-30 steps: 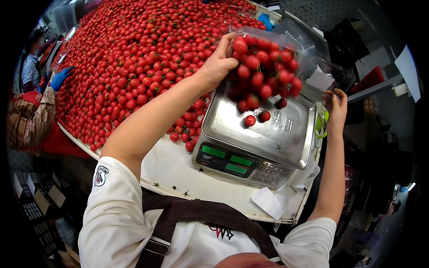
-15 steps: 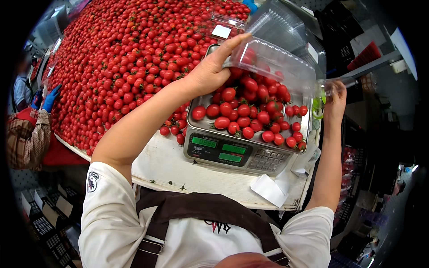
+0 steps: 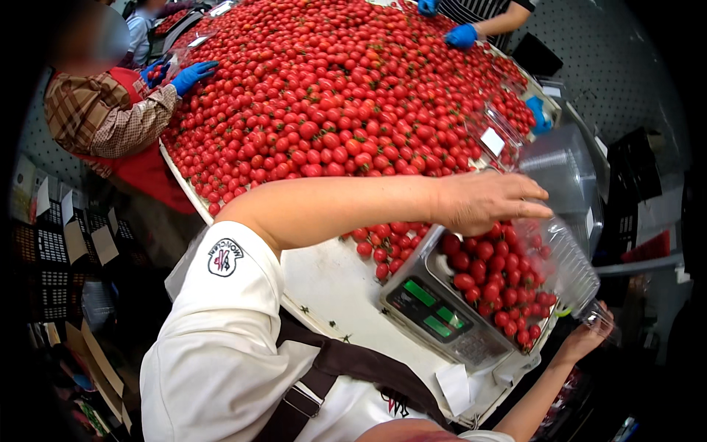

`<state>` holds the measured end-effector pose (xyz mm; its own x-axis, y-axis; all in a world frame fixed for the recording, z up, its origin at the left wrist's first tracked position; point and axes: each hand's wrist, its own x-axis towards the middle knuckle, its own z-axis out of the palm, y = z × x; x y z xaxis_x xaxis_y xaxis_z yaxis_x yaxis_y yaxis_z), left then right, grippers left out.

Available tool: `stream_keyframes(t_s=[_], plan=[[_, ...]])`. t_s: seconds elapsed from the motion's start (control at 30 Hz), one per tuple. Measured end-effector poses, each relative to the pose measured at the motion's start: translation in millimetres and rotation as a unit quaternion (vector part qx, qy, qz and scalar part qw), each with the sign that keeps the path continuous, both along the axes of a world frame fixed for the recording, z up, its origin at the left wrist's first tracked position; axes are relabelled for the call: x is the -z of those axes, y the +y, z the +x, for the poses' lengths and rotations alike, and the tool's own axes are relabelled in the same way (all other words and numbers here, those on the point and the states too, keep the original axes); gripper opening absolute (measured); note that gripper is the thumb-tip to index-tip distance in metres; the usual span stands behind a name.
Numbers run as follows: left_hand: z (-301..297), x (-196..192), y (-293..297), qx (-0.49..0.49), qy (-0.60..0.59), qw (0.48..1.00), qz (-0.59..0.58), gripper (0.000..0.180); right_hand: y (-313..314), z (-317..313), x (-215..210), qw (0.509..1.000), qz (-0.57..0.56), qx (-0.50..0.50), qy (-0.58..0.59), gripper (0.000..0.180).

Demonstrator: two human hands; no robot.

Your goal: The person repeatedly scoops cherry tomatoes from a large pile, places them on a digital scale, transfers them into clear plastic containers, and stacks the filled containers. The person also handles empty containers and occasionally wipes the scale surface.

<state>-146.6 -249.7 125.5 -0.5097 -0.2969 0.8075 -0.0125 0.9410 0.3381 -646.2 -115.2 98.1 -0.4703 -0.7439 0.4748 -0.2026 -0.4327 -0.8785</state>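
A clear plastic punnet (image 3: pixel 565 259) is tilted over the metal pan of a digital scale (image 3: pixel 442 313). My left hand (image 3: pixel 490 200) reaches across the pan and grips the punnet's upper edge, its thumb side hidden from view. At the other end, my right hand (image 3: pixel 585 335) has its fingers closed around the clear plastic. Red cherry tomatoes (image 3: pixel 501 276) lie heaped on the pan, some of them seen through the punnet. A bit of bright green (image 3: pixel 563 312) shows near my right hand.
A great heap of cherry tomatoes (image 3: pixel 331 110) covers the table. Stacked clear punnets (image 3: pixel 563 169) stand beyond the scale. A white paper (image 3: pixel 454 388) lies at the near edge. Co-workers' blue-gloved hands (image 3: pixel 193 76) are at the left and far side. Black crates (image 3: pixel 55 272) stand at left.
The view has swung, so the scale and both hands now appear lower and further right. The punnet has tipped more steeply, still between my two hands. More of the co-workers shows.
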Motion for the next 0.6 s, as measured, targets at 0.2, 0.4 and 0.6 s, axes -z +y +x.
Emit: stream_keyframes(t_s=[0.2, 0.4, 0.6], plan=[[156.6, 20.5, -159.2, -0.399, -0.003, 0.917, 0.012, 0.027, 28.0, -28.0, 38.5, 0.995, 0.033, 0.050, -0.080, 0.026], [268.5, 65.3, -302.2, -0.571, -0.039, 0.812, 0.115, 0.028, 51.8, -41.9, 48.0, 0.993, 0.039, -0.006, -0.108, 0.023], [350.0, 117.0, -414.6, -0.587, -0.148, 0.777, 0.173, 0.048, 6.1, -31.0, 41.1, 0.990, 0.090, -0.036, -0.097, 0.037]])
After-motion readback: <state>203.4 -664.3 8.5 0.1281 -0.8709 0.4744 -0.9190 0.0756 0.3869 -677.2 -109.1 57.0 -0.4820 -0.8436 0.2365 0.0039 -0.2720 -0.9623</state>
